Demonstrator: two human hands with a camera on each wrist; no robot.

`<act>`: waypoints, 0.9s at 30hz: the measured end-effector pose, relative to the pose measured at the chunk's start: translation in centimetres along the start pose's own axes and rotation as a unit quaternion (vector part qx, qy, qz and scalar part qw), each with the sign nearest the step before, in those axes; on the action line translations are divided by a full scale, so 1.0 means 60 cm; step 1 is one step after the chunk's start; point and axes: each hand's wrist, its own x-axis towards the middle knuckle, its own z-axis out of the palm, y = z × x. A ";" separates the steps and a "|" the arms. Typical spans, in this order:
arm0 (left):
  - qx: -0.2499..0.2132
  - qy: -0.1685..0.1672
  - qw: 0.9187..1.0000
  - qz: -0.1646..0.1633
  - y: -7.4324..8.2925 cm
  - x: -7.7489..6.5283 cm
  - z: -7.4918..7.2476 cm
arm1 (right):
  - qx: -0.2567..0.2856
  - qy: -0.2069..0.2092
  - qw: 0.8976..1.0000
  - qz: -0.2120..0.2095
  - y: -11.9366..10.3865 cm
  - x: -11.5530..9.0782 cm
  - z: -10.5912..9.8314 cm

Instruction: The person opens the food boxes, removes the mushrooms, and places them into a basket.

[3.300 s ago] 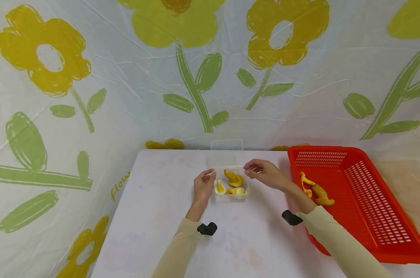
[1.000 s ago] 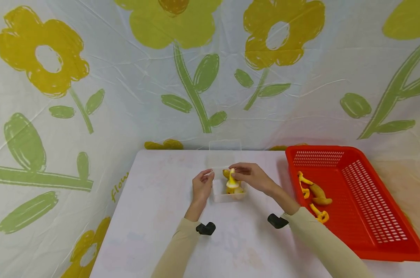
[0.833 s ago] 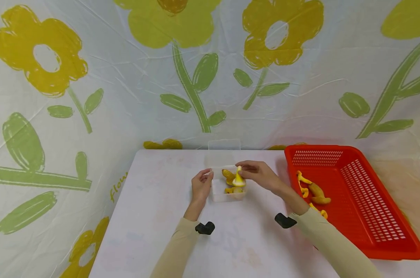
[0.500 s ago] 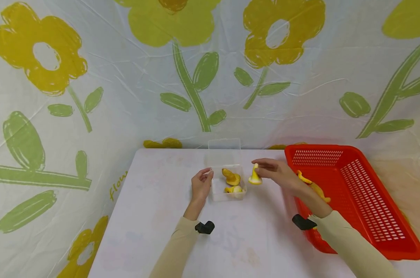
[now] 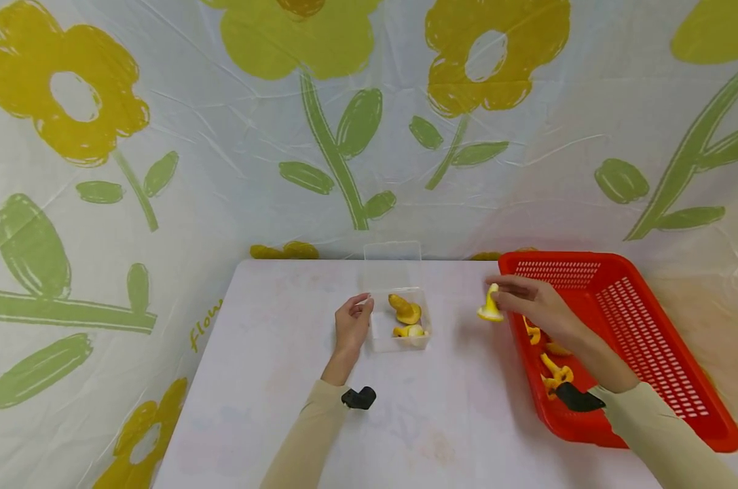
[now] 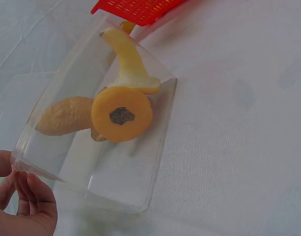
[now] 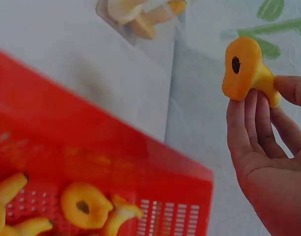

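Observation:
My left hand (image 5: 352, 323) pinches the left rim of a clear plastic box (image 5: 399, 345), whose lid stands open at the back. Inside the box lie a tan-brown mushroom (image 5: 405, 310) and a yellow and white mushroom (image 5: 410, 331); the left wrist view also shows a round orange cap (image 6: 122, 114) with a dark spot. Between thumb and fingers, my right hand (image 5: 542, 309) pinches a yellow mushroom (image 5: 490, 305) by its stem, cap downward in the head view. That hand is over the basket's left rim, with the mushroom just left of it, above the table.
A red perforated basket (image 5: 640, 319) stands at the right of the white table (image 5: 283, 380). Several mushrooms lie along its left side, among them an orange one (image 5: 557, 370), partly hidden by my right arm. A flower-printed cloth (image 5: 234, 136) hangs behind the table.
My right hand has taken the yellow mushroom from the box and carried it right toward the basket. Another orange mushroom came to lie in the basket before that. My left hand has stayed at the box.

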 end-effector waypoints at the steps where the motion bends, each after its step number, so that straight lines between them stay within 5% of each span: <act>1: 0.002 -0.001 1.000 -0.001 0.001 0.000 0.000 | -0.001 0.003 1.000 0.003 0.002 -0.005 -0.006; 13: 0.004 -0.002 1.000 0.008 0.002 -0.001 0.001 | -0.051 0.034 0.997 0.049 0.044 -0.048 -0.075; 27: 0.016 -0.002 1.000 -0.002 0.003 -0.001 0.000 | -0.101 -0.011 0.993 0.065 0.119 -0.061 -0.090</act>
